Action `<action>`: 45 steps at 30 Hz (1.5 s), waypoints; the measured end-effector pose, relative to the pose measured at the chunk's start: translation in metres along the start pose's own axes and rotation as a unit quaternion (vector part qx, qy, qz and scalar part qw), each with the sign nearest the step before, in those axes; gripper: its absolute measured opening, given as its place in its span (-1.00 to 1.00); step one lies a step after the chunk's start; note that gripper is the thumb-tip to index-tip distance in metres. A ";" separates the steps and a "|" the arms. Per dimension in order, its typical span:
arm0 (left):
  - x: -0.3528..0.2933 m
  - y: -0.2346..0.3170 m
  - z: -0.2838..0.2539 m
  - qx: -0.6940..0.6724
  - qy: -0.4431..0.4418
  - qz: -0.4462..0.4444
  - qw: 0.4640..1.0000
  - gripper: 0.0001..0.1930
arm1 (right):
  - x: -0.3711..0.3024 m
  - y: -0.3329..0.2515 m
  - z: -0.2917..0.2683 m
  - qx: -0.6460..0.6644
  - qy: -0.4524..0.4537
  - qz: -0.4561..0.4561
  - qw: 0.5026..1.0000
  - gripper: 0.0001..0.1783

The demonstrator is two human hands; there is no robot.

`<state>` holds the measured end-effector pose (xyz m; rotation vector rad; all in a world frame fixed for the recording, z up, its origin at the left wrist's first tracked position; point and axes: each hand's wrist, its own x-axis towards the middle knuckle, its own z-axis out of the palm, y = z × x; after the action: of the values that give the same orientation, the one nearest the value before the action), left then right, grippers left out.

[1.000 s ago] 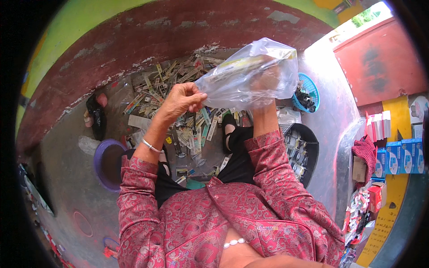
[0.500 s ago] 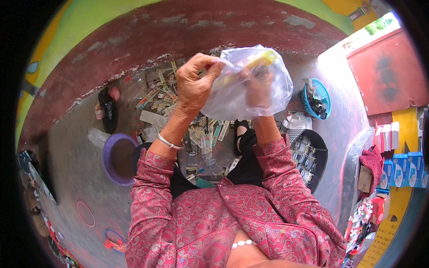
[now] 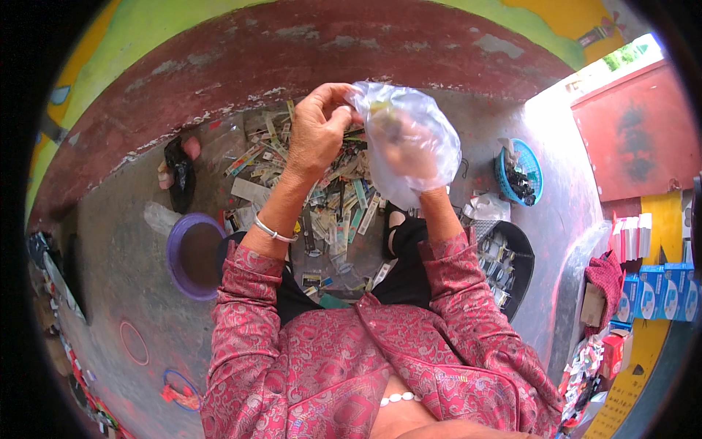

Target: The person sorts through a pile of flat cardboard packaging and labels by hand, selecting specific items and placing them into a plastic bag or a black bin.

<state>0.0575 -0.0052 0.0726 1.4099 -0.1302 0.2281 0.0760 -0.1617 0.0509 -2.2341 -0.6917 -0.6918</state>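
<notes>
A thin, see-through plastic bag (image 3: 439, 121) is held up in front of me, above the floor. My left hand (image 3: 319, 128) pinches its rim at the upper left between thumb and fingers. Sheathed in the bag is my right hand (image 3: 411, 152), blurred by the plastic, its fingers apparently curled. By its fingertips a yellow and dark patch shows through, too cloudy to name. Below the bag, a loose heap of flat printed strips (image 3: 344, 212) covers the floor between my feet.
A purple basin (image 3: 175, 257) stands at left. To the right are a black tub (image 3: 525, 267) of small packaged pieces and a blue basket (image 3: 537, 172) with dark scraps. Blue boxes (image 3: 651, 293) line the far right; a dark red wall (image 3: 292, 44) curves behind.
My right hand has shifted left with the bag, toward my left hand. The bag was puffed out wide and now lies closer around the right hand. My left hand keeps its pinch.
</notes>
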 end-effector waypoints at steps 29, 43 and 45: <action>-0.033 -0.024 0.031 0.298 0.012 0.334 0.894 -0.82 | -0.030 0.035 -0.017 -0.395 -0.050 -0.116 0.910 -0.58; 0.004 -0.028 -0.004 -0.157 0.083 0.070 0.982 -0.33 | -0.031 0.033 0.000 -0.094 0.047 -0.082 0.991 -0.61; -0.005 -0.051 0.006 -0.092 -0.076 0.011 0.993 -0.31 | -0.033 0.027 0.003 -0.099 0.018 -0.118 0.988 -0.57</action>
<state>0.0646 -0.0183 0.0238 1.2424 -0.2851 0.1237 0.0707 -0.1849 0.0159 -2.3338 -0.9146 -0.9520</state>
